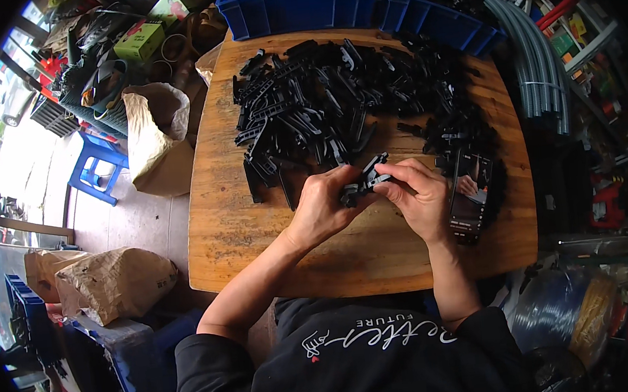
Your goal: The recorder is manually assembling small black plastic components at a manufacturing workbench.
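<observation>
Near the middle of the wooden table (274, 252), my left hand (322, 204) is closed around a black plastic part (361, 184). Thumb and fingers of my right hand (420, 194) pinch the same part from the other side. Its exact kind does not show, and my fingers cover much of it. Beyond my hands spreads a big heap of black plastic parts (305, 96), many long and narrow. Beside my right hand a phone (471, 196) with a lit screen leans against more black parts.
Two blue plastic crates (301, 10) stand at the table's far edge, the right one (437, 25) holding black parts. Left of the table are an open paper sack (156, 146), a blue stool (96, 166) and a crumpled sack (116, 280). Grey hoses (530, 65) hang at the right.
</observation>
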The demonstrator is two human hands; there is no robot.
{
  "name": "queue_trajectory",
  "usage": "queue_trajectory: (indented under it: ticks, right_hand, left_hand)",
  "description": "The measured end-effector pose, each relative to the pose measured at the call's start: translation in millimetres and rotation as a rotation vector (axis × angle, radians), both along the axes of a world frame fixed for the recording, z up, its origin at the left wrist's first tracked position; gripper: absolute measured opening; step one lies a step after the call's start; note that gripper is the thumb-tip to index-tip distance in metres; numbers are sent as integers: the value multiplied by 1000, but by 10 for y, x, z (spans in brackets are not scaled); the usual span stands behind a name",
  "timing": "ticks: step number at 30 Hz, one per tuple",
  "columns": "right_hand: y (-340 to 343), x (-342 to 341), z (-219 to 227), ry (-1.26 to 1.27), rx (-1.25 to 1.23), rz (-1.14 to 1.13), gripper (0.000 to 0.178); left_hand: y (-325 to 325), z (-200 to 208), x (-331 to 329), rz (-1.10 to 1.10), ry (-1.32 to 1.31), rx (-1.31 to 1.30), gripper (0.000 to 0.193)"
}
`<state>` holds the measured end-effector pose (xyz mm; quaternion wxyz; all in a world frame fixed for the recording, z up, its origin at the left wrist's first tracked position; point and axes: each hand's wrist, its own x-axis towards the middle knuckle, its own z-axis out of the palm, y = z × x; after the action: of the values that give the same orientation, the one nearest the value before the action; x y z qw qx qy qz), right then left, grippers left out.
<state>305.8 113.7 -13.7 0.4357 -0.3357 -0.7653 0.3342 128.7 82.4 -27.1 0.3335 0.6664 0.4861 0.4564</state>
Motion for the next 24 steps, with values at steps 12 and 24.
queue_trajectory:
  ticks: [12, 24]
  right_hand:
    - [60, 29, -87, 233, -517, 219, 43]
    - [182, 200, -33, 106, -480, 281, 31]
  left_hand:
    - [-38, -51, 7, -30, -26, 87, 24]
    - [-72, 22, -50, -229, -52, -250, 28]
